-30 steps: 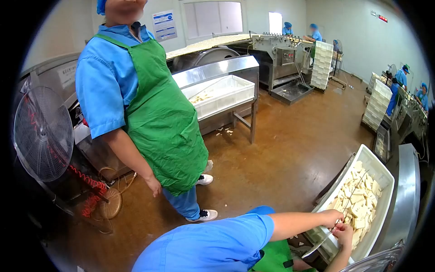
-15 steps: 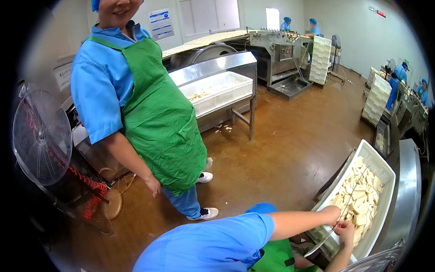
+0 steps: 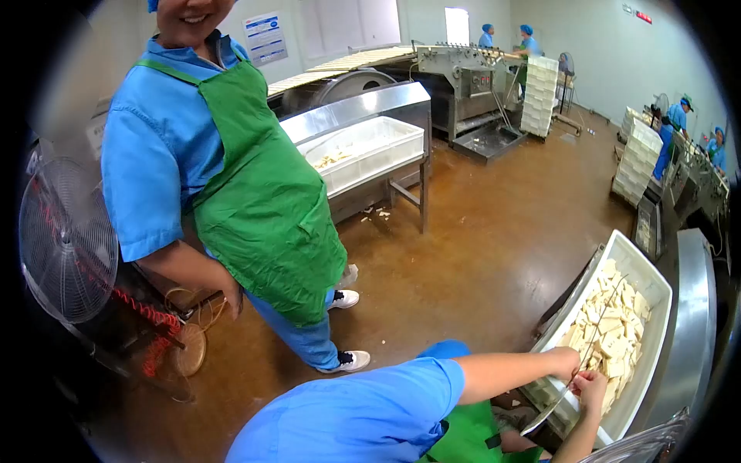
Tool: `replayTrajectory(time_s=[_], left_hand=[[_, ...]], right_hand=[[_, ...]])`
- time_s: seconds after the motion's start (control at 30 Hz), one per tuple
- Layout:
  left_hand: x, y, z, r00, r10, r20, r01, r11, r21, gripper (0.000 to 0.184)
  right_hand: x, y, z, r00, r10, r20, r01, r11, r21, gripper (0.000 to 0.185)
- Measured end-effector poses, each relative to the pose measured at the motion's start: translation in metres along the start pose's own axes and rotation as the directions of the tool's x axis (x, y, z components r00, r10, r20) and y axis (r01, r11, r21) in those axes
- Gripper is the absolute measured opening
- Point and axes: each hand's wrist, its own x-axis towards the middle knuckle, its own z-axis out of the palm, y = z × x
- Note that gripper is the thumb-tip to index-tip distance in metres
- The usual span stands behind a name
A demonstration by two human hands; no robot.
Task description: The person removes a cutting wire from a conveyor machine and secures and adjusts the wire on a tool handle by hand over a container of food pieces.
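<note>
My left hand (image 3: 565, 362) is curled closed near the left rim of a white plastic bin (image 3: 653, 316). Close beside it, my right hand (image 3: 591, 386) has its fingertips pinched together; what they hold is too small to name. A thin dark rod (image 3: 604, 316) slants across the bin and runs down between my hands. Below them, a pale narrow strip (image 3: 543, 417) sticks out over the near rim. Many flat cream-coloured pieces (image 3: 614, 328) lie heaped in the bin, just beyond my fingers.
A person in a green apron (image 3: 258, 201) stands at left, beside a floor fan (image 3: 65, 235). Behind them, a white tray (image 3: 370, 171) rests on a metal stand. Conveyor machinery (image 3: 463, 81), stacked white crates (image 3: 540, 96) and distant workers line the room. A metal panel (image 3: 691, 309) flanks the bin.
The standing person's lowered hand has moved up and to the left, and their body has shifted slightly left. My hands stay close together over the bin with almost no movement.
</note>
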Motion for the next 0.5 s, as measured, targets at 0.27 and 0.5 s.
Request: replayTrajectory(time_s=[0.27,0.5], left_hand=[[0.01,-0.005,-0.001,0.988,0.012,0.152,-0.012,1.0,-0.001,0.019],[0.016,-0.01,0.005,0.99,0.015,0.14,-0.028,0.995,0.092,0.023]], right_hand=[[-0.016,-0.019,0.011,0.998,-0.039,-0.05,0.026,0.972,-0.232,0.02],[-0.014,-0.012,0.007,0.982,-0.145,-0.124,0.051,0.827,-0.56,0.03]])
